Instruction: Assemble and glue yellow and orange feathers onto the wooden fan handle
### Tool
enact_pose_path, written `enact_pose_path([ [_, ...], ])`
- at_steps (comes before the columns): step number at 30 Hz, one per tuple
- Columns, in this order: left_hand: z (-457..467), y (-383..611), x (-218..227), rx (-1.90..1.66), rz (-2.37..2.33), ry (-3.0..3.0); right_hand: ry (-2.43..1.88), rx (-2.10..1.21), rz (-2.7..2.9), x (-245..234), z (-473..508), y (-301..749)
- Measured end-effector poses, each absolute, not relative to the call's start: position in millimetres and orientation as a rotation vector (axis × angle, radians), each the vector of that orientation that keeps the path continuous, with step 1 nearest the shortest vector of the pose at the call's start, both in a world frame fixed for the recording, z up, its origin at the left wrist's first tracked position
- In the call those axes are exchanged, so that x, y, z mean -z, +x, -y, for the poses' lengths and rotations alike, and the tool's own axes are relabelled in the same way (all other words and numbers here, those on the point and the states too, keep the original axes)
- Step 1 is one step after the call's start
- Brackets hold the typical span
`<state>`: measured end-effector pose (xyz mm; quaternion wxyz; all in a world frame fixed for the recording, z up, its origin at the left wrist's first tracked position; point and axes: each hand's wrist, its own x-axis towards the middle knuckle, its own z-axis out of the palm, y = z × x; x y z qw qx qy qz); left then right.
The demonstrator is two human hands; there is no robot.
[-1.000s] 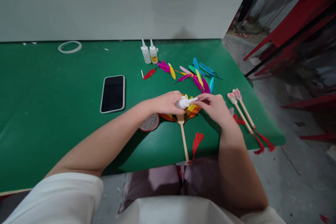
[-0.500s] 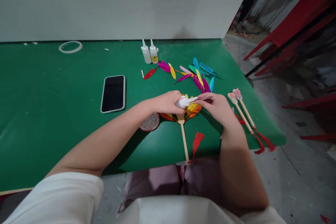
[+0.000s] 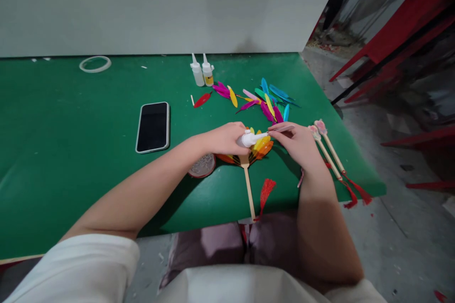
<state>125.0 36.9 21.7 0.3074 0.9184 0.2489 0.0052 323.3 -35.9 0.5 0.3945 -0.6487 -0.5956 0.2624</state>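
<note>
My left hand (image 3: 227,137) is closed around a white glue bottle (image 3: 250,139), its nozzle pointing right. The fingers of my right hand (image 3: 293,142) pinch a thin pale piece, apparently a feather (image 3: 286,128), with its end close to the nozzle tip. Below both hands lies a fan of yellow and orange feathers (image 3: 262,148) on a wooden handle (image 3: 249,189), with a red tassel (image 3: 266,191) at its lower end. My left hand and the bottle hide part of the fan. A round patterned disc (image 3: 203,165) is partly covered by my left forearm.
Loose coloured feathers (image 3: 268,104) and a red feather (image 3: 203,99) lie beyond my hands. Two more glue bottles (image 3: 202,73) stand near the wall. A phone (image 3: 153,128) and a clear ring (image 3: 95,64) are leftward; two tasselled wooden sticks (image 3: 330,151) lie right.
My right hand has shifted slightly to the right and turned a little with the pale feather. My left hand and the glue bottle have hardly moved.
</note>
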Motion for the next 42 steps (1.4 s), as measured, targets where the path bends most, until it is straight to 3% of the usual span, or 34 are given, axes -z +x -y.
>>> enact_pose_path([
  [10,-37.9,110.3,-24.8,-0.258,-0.827,2.235,-1.663,-0.615,1.489,-0.4,37.4,322.1],
  [20,-9.4,50.3,-23.5,-0.998,-0.944,1.571,-1.762,-0.524,1.794,-3.9,39.6,318.9],
  [29,-5.4,12.6,11.7,-1.368,-1.092,1.384,-1.983,-0.52,1.961,3.3,36.0,308.7],
  [42,-1.0,12.3,12.6,-1.339,-1.114,1.498,-1.962,-0.523,1.964,7.5,33.2,302.8],
])
